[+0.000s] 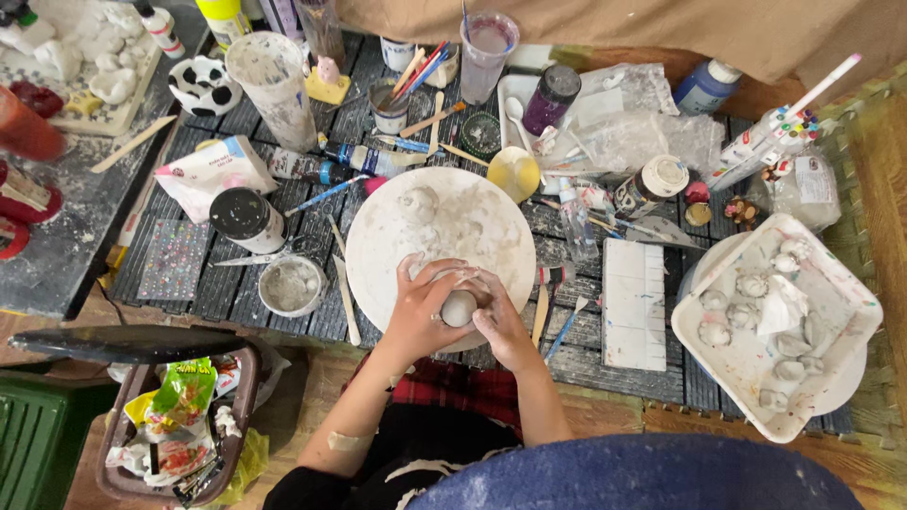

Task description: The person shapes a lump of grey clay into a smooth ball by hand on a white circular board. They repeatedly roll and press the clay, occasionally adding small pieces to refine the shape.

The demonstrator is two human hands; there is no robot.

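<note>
Both forearms reach forward, left hand [420, 307] and right hand [498, 316] cupped together, fingers [430, 274] curled inward.

Low dark slatted table [236, 283] fills mid-frame, surface dusted white, cluttered. Left of table: grey stone slab [66, 227], also dusty. Below table's left corner: brown bin [241, 397] stuffed with wrappers, black lid [123, 343] lying across its top; green crate [33, 434] just left of bin. Floor under table's near edge is wood planks [312, 378]. Right of table: woven straw mat [874, 170]. Behind table: tan cloth [605, 24] draped along the top edge. Blue cushion [642, 477] at bottom edge, below table. Light even, soft, no hard shadows.
</note>
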